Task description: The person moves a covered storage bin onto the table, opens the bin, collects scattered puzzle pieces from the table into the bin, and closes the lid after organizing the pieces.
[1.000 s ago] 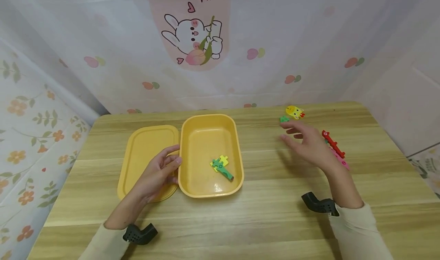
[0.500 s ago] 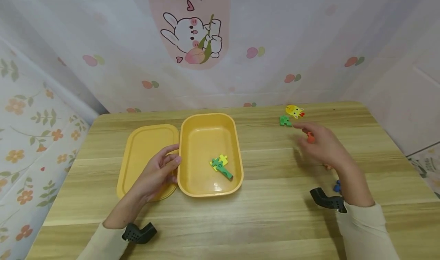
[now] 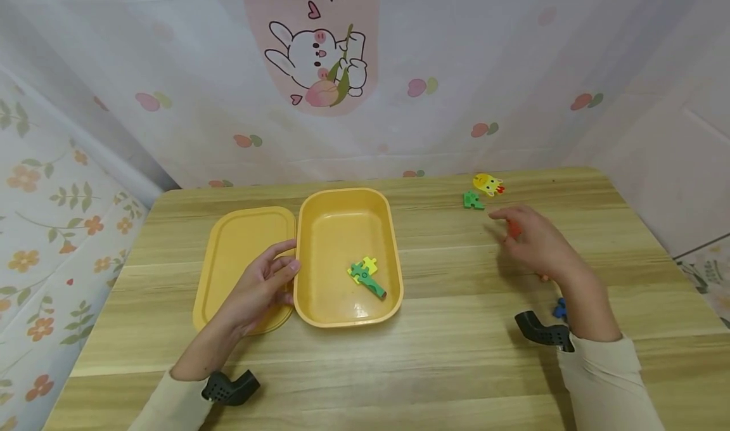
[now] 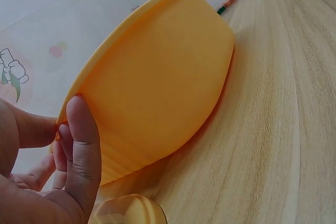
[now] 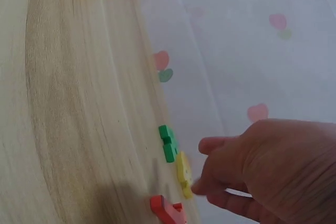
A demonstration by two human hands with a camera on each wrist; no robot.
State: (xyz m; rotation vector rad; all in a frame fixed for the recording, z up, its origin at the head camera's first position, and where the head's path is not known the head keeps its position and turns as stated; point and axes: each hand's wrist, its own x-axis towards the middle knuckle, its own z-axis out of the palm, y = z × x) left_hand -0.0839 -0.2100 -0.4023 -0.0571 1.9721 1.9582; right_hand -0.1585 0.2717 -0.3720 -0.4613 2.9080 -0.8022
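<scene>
My left hand (image 3: 259,288) holds the left rim of a yellow plastic box (image 3: 303,215); in the left wrist view its fingers (image 4: 84,129) lie against the outer wall. Inside the box are a yellow puzzle piece (image 3: 371,265) and a green one (image 3: 373,286) with a long arm. My right hand (image 3: 536,238) hovers over the table's right side, fingers loosely bent and holding nothing. Below it shows an orange-red piece (image 3: 514,229). Just beyond its fingertips lie a green puzzle piece (image 3: 471,200) and a yellow giraffe-head piece (image 3: 488,184).
A yellow lid (image 3: 228,247) lies flat at the box's left, partly under my left hand. A blue piece (image 3: 561,308) and a small orange piece (image 3: 543,277) show beside my right forearm. A printed curtain (image 3: 433,127) hangs along the table's back edge.
My right hand has moved right, uncovering the green piece and now covering the red and pink pieces. An orange-red piece and a blue piece have come into view. The left hand stays put.
</scene>
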